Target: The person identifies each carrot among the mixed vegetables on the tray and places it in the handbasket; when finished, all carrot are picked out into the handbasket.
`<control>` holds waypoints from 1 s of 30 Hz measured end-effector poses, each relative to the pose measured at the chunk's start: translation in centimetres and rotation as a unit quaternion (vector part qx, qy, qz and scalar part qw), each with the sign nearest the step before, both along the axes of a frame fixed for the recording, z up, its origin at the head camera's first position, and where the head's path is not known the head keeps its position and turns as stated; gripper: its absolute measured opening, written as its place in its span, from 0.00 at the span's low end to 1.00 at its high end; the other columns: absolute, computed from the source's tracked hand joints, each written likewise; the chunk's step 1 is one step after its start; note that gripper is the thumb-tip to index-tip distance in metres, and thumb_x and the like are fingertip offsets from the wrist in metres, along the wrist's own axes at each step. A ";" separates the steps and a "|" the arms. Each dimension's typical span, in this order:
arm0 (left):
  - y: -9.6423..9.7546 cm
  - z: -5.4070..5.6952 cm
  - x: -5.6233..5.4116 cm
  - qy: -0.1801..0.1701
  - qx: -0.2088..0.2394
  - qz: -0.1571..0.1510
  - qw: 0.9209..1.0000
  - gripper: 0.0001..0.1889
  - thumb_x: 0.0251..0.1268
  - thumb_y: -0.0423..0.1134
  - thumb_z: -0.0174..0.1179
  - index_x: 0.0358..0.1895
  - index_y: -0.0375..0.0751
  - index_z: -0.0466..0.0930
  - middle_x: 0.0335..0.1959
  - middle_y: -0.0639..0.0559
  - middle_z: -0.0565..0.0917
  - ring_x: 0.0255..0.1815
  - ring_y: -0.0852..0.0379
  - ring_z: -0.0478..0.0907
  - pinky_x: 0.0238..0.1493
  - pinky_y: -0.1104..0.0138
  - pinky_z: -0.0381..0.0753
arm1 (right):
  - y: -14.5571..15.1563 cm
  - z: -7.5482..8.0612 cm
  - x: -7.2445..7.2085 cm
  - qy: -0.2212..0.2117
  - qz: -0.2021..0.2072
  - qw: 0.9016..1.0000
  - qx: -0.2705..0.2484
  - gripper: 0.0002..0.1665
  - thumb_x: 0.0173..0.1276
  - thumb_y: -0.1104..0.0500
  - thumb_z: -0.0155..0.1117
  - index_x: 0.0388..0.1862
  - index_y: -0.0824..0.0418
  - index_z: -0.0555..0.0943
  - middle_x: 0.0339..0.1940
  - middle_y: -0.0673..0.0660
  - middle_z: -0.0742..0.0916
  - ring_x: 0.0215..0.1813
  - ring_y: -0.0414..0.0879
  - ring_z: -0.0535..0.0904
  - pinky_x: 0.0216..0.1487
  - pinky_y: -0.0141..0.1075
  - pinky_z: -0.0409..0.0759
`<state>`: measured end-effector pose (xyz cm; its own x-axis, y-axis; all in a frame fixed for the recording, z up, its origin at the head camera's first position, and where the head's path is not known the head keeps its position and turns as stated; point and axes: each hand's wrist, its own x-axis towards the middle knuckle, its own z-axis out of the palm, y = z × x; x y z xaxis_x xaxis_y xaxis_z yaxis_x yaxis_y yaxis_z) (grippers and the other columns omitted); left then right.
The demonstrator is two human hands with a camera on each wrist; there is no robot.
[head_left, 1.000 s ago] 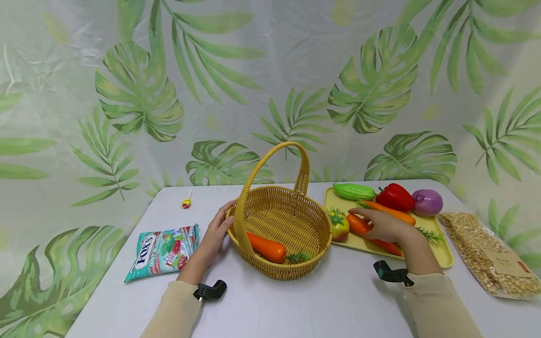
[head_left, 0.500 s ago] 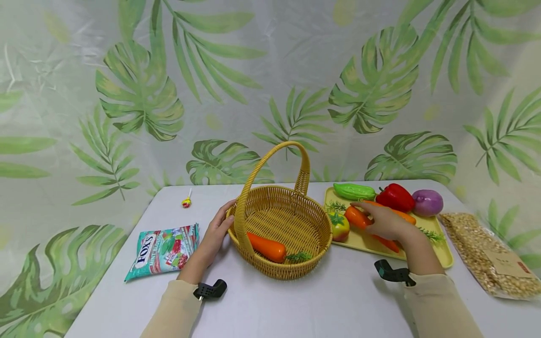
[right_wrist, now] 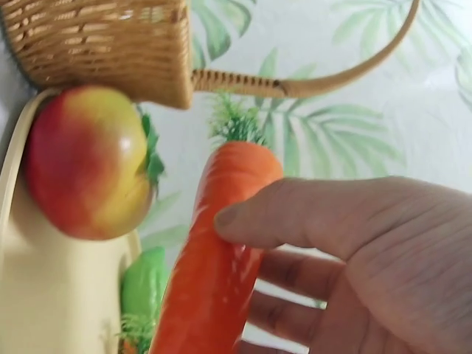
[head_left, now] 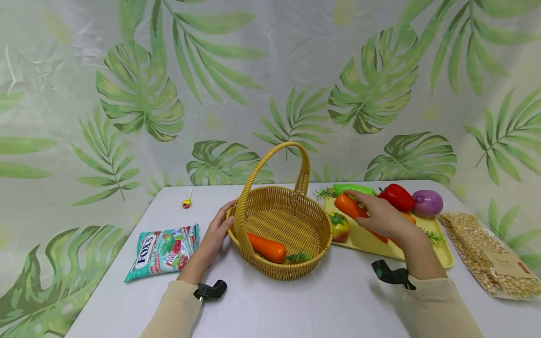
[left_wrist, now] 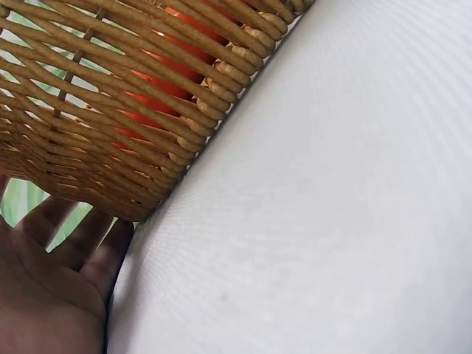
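Observation:
My right hand (head_left: 384,216) grips a toy orange carrot (right_wrist: 221,251) between thumb and fingers, raised over the yellow tray (head_left: 445,256). The carrot's green top points left, toward the wicker basket (head_left: 274,271). My left hand (head_left: 217,232) rests against the basket's left side by the handle base; in the left wrist view its fingers (left_wrist: 85,240) lie extended along the outer wall. Inside the basket lies another carrot (head_left: 267,248). A red-and-yellow fruit (right_wrist: 88,166) with a green leafy top sits at the tray's left end, below the held carrot.
The tray also bears a green vegetable (head_left: 355,188), a red bell pepper (head_left: 396,197), a purple round vegetable (head_left: 427,203) and a partly hidden carrot (head_left: 410,218). A bag of grains (head_left: 486,253) lies right, a candy bag (head_left: 165,251) and a lollipop (head_left: 186,203) left.
My right hand has lifted the carrot off the tray and shifted it slightly left, its green top now past the tray's edge. The left hand and basket have not moved.

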<state>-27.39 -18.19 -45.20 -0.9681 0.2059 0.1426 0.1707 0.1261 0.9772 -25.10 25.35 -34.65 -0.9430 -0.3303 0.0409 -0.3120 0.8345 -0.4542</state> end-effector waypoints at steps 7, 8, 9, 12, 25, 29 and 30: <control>0.0 -0.1 0.0 0.002 0.001 0.000 1.000 0.24 0.79 0.51 0.46 0.75 0.69 0.60 0.79 0.58 0.61 0.82 0.52 0.53 0.79 0.44 0.54 | -1.4 0.5 0.6 0.044 0.063 0.997 -0.025 0.41 0.67 0.67 0.64 0.78 0.57 0.62 0.66 0.64 0.79 0.57 0.57 0.79 0.56 0.56 0.81; 0.0 -0.1 0.1 0.003 0.001 0.001 1.000 0.24 0.79 0.51 0.46 0.74 0.69 0.60 0.79 0.58 0.61 0.82 0.52 0.53 0.79 0.44 0.54 | -1.6 0.5 0.6 0.045 0.069 0.996 -0.027 0.41 0.67 0.67 0.64 0.78 0.57 0.62 0.67 0.64 0.78 0.58 0.58 0.79 0.57 0.57 0.80; 0.0 -0.1 0.1 0.003 0.000 0.002 1.000 0.24 0.79 0.51 0.46 0.74 0.69 0.60 0.79 0.59 0.62 0.82 0.52 0.53 0.79 0.44 0.55 | -1.8 0.6 0.6 0.046 0.074 0.996 -0.028 0.42 0.67 0.68 0.64 0.78 0.57 0.62 0.67 0.64 0.78 0.58 0.58 0.79 0.58 0.57 0.80; 0.0 -0.1 0.0 0.004 -0.001 0.002 1.000 0.24 0.79 0.51 0.46 0.74 0.69 0.60 0.79 0.59 0.61 0.82 0.52 0.53 0.78 0.44 0.56 | -2.3 0.7 0.8 0.047 0.084 0.995 -0.035 0.42 0.66 0.68 0.63 0.78 0.57 0.62 0.69 0.63 0.77 0.59 0.57 0.79 0.59 0.57 0.80; 0.1 -0.1 0.0 0.008 -0.002 0.000 1.000 0.24 0.80 0.50 0.45 0.74 0.70 0.60 0.79 0.57 0.61 0.82 0.51 0.53 0.79 0.43 0.54 | -4.6 -0.2 0.9 0.065 0.112 0.991 -0.036 0.37 0.66 0.65 0.67 0.74 0.52 0.69 0.64 0.57 0.81 0.54 0.50 0.80 0.56 0.50 0.82; 0.1 -0.1 0.0 0.008 0.000 -0.001 1.000 0.24 0.79 0.51 0.45 0.74 0.69 0.60 0.79 0.58 0.60 0.82 0.51 0.52 0.79 0.43 0.54 | -5.3 -0.4 0.9 0.077 0.118 0.989 -0.036 0.32 0.66 0.64 0.68 0.69 0.53 0.74 0.58 0.54 0.84 0.53 0.49 0.81 0.56 0.49 0.82; 0.1 -0.1 0.0 0.009 0.000 -0.001 1.000 0.24 0.79 0.51 0.45 0.75 0.69 0.60 0.79 0.58 0.60 0.82 0.51 0.52 0.79 0.43 0.54 | -5.4 -0.5 0.9 0.082 0.118 0.989 -0.034 0.31 0.65 0.63 0.69 0.68 0.54 0.76 0.57 0.54 0.84 0.53 0.49 0.80 0.56 0.49 0.82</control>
